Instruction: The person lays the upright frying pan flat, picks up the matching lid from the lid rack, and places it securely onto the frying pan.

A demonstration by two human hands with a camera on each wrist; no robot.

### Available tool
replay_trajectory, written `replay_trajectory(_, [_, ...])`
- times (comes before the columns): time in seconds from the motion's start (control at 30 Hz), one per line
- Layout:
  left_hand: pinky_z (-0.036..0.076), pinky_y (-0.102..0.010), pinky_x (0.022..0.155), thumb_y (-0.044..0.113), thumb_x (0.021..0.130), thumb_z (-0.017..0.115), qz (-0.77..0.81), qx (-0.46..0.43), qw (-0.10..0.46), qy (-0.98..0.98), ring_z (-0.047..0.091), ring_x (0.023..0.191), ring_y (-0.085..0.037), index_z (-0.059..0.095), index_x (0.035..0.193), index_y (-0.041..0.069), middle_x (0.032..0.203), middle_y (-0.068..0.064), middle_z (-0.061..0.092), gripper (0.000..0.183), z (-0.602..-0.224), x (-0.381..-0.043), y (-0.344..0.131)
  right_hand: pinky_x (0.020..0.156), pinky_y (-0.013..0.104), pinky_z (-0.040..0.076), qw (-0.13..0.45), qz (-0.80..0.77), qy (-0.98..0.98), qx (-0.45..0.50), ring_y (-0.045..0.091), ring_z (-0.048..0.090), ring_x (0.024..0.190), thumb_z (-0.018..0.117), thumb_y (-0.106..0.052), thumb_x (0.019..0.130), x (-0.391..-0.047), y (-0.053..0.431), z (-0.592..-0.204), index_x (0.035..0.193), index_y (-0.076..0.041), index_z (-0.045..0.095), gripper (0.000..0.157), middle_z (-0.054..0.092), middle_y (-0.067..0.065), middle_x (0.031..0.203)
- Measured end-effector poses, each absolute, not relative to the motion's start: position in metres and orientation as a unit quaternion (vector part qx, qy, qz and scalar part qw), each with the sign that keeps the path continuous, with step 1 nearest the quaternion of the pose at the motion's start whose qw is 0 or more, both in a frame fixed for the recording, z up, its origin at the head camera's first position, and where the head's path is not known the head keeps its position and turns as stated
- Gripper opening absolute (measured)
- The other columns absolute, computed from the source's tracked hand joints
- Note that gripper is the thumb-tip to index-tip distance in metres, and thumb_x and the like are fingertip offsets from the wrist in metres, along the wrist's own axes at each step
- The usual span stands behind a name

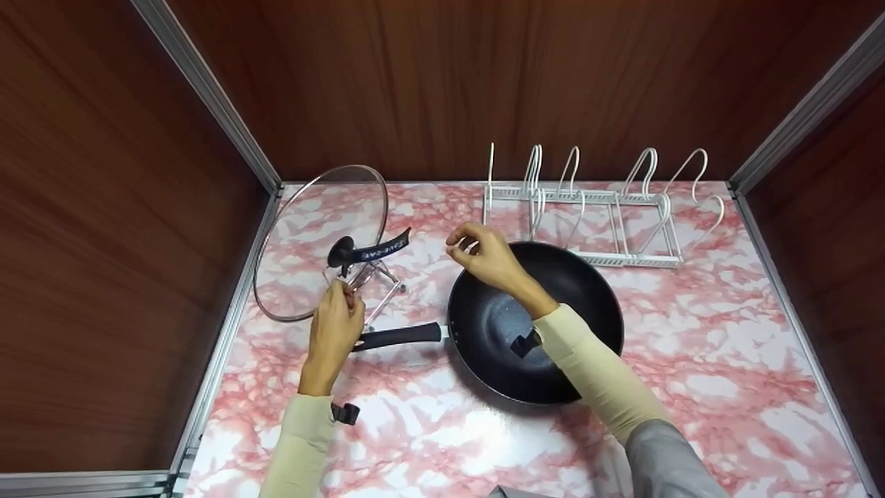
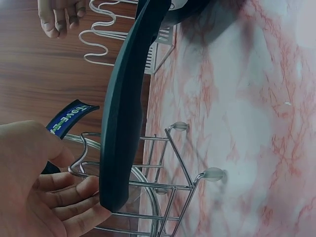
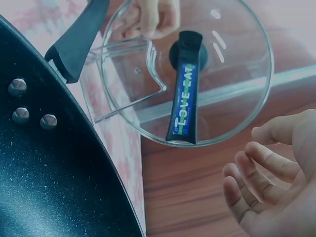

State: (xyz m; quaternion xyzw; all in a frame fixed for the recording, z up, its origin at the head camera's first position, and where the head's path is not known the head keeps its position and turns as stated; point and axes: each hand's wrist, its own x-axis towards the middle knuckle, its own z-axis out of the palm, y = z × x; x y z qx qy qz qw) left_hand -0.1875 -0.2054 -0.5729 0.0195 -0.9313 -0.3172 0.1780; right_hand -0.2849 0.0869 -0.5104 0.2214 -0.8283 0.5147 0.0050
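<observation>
The left hand (image 1: 335, 325) pinches the bent wire top of a small metal lid stand (image 2: 180, 187) between thumb and fingers. A round glass lid (image 1: 297, 249) stands tilted in that stand; its black handle (image 3: 183, 103) carries a blue "LOVE EAT" strip. Just beside the left fingers runs the black handle (image 1: 401, 336) of a dark wok (image 1: 511, 373), which lies on the table with its inside facing up. Above the wok's upper left rim hovers the right hand (image 1: 487, 256), holding nothing, its fingers loosely bent. In the right wrist view its fingers (image 3: 256, 173) are apart from the lid.
A white wire rack (image 1: 643, 260) with several curved dividers stands at the back right, behind the wok. Brown wood-grain walls (image 1: 442, 83) enclose the back and sides of the pink-and-white marbled table (image 1: 726, 387).
</observation>
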Motion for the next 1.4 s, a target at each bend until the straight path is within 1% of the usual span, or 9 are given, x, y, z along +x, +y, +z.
replay_trajectory(0.2, [0.056, -0.054, 0.078, 0.011, 0.1, 0.063, -0.313, 0.021, 0.168, -0.935, 0.068, 0.086, -0.036, 0.062, 0.105, 0.001, 0.093, -0.016, 0.066, 0.011, -0.573, -0.188, -0.207, 0.085, 0.04, 0.057, -0.001, 0.501, -0.832, 0.239, 0.026, 0.071, 0.095, 0.072, -0.009, 0.096, -0.289, 0.081, -0.511, 0.105, -0.001, 0.072, 0.012, 0.073, 0.013, 0.105])
replay_trajectory(0.4, [0.058, -0.053, 0.084, 0.009, 0.099, 0.062, -0.338, 0.009, 0.17, -0.926, 0.071, 0.091, -0.036, 0.061, 0.103, -0.002, 0.095, -0.019, 0.069, 0.011, -0.576, -0.192, -0.207, 0.085, 0.037, 0.058, 0.0, 0.495, -0.833, 0.249, 0.028, 0.072, 0.096, 0.071, -0.008, 0.096, -0.293, 0.075, -0.511, 0.106, 0.0, 0.072, 0.013, 0.073, 0.014, 0.107])
replay_trajectory(0.63, [0.054, -0.054, 0.078, 0.006, 0.1, 0.062, -0.343, 0.005, 0.178, -0.922, 0.065, 0.082, -0.037, 0.062, 0.105, -0.005, 0.089, -0.019, 0.065, 0.012, -0.581, -0.195, -0.205, 0.089, 0.049, 0.06, -0.011, 0.49, -0.833, 0.258, 0.032, 0.072, 0.098, 0.071, -0.007, 0.095, -0.296, 0.067, -0.513, 0.108, 0.002, 0.07, 0.016, 0.072, 0.017, 0.108])
replay_trajectory(0.77, [0.054, -0.057, 0.08, 0.004, 0.102, 0.059, -0.347, 0.003, 0.186, -0.919, 0.067, 0.084, -0.04, 0.063, 0.107, -0.007, 0.089, -0.021, 0.067, 0.013, -0.583, -0.196, -0.204, 0.09, 0.053, 0.06, -0.012, 0.484, -0.834, 0.265, 0.033, 0.072, 0.098, 0.072, -0.006, 0.094, -0.298, 0.062, -0.513, 0.108, 0.001, 0.07, 0.016, 0.072, 0.017, 0.107])
replay_trajectory(0.87, [0.054, -0.06, 0.083, 0.005, 0.103, 0.058, -0.35, 0.004, 0.185, -0.918, 0.07, 0.089, -0.046, 0.063, 0.106, -0.007, 0.092, -0.025, 0.07, 0.013, -0.584, -0.196, -0.204, 0.091, 0.052, 0.06, -0.012, 0.484, -0.832, 0.271, 0.032, 0.072, 0.098, 0.072, -0.004, 0.094, -0.299, 0.058, -0.515, 0.108, 0.002, 0.07, 0.016, 0.072, 0.018, 0.107])
replay_trajectory(0.97, [0.054, -0.062, 0.085, 0.006, 0.104, 0.056, -0.349, 0.008, 0.181, -0.919, 0.071, 0.091, -0.049, 0.064, 0.102, -0.005, 0.094, -0.025, 0.072, 0.013, -0.583, -0.196, -0.204, 0.091, 0.051, 0.06, -0.012, 0.483, -0.83, 0.279, 0.032, 0.071, 0.099, 0.072, -0.004, 0.094, -0.3, 0.054, -0.517, 0.109, 0.002, 0.07, 0.016, 0.072, 0.018, 0.109])
replay_trajectory(1.1, [0.054, -0.061, 0.085, 0.006, 0.106, 0.054, -0.346, 0.01, 0.176, -0.921, 0.071, 0.09, -0.047, 0.065, 0.099, -0.003, 0.092, -0.023, 0.073, 0.016, -0.583, -0.197, -0.204, 0.093, 0.05, 0.059, -0.01, 0.473, -0.833, 0.286, 0.032, 0.071, 0.101, 0.071, -0.005, 0.095, -0.302, 0.049, -0.519, 0.11, 0.001, 0.07, 0.016, 0.072, 0.018, 0.111])
replay_trajectory(1.27, [0.054, -0.06, 0.083, 0.005, 0.106, 0.055, -0.345, 0.007, 0.181, -0.921, 0.07, 0.087, -0.045, 0.066, 0.098, -0.004, 0.089, -0.022, 0.071, 0.016, -0.585, -0.196, -0.204, 0.096, 0.051, 0.058, -0.006, 0.457, -0.837, 0.3, 0.038, 0.071, 0.106, 0.072, -0.006, 0.095, -0.303, 0.042, -0.521, 0.112, 0.001, 0.07, 0.019, 0.072, 0.019, 0.114])
replay_trajectory(1.4, [0.054, -0.06, 0.081, 0.004, 0.105, 0.056, -0.346, 0.002, 0.187, -0.92, 0.068, 0.083, -0.045, 0.065, 0.096, -0.005, 0.085, -0.022, 0.069, 0.016, -0.584, -0.196, -0.203, 0.1, 0.047, 0.057, 0.009, 0.442, -0.84, 0.314, 0.036, 0.068, 0.11, 0.072, -0.007, 0.096, -0.304, 0.035, -0.522, 0.113, 0.001, 0.07, 0.019, 0.071, 0.017, 0.115])
